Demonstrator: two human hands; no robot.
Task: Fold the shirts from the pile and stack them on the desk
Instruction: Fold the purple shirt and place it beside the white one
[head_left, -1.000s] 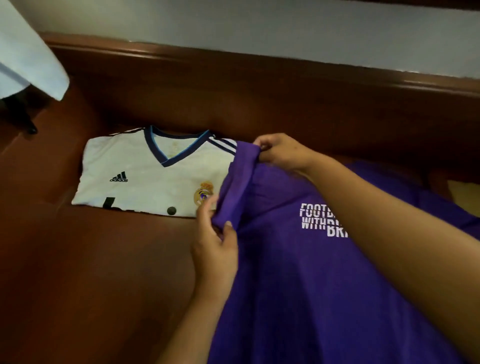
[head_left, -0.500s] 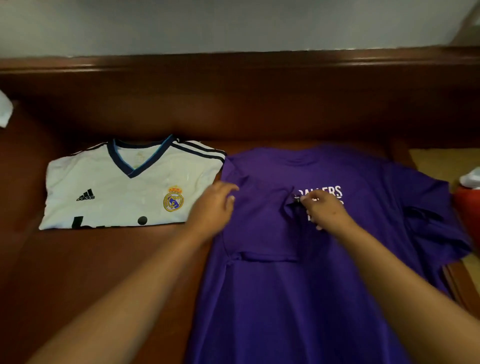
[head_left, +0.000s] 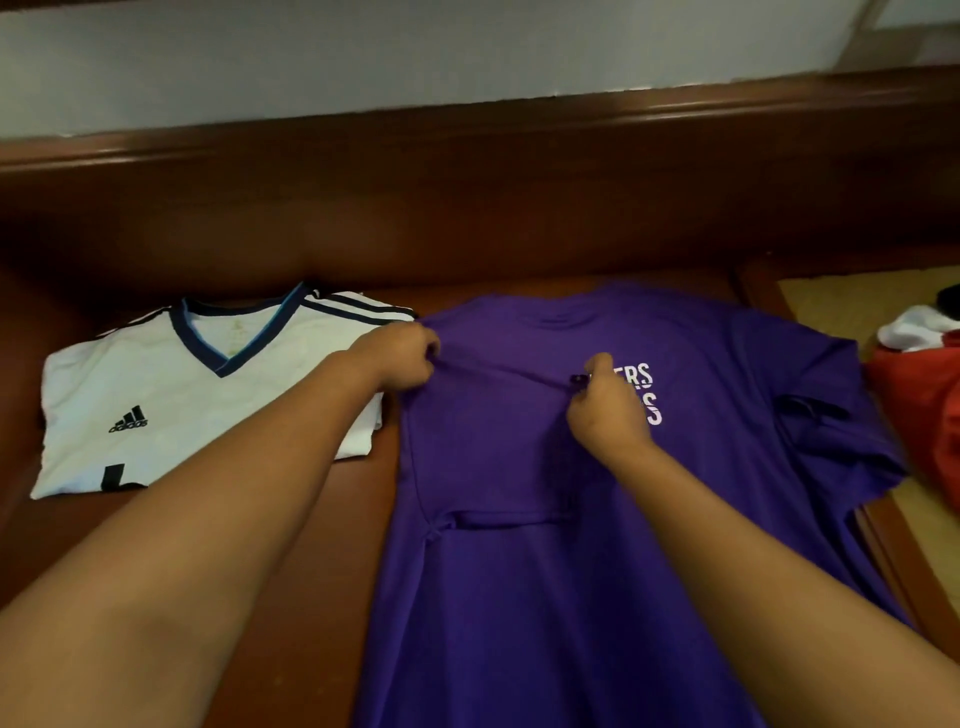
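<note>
Dark wooden desk (head_left: 291, 561) against a pale wall. Purple t-shirt (head_left: 545, 597) lies flat beside the folded white jersey (head_left: 171, 395). Left hand (head_left: 400, 358) and right hand (head_left: 605, 410) each pinch its folded-in left side. Fabric looks light, limp; best gripped at edges.

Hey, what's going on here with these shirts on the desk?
A person is folding a purple shirt spread on a wooden desk. Its one sleeve is already folded in over the chest, and the left hand and the right hand each pinch the cloth along that fold near the top. A folded white shirt lies beside it on the left. Some red and white cloth sits off to the right.
</note>
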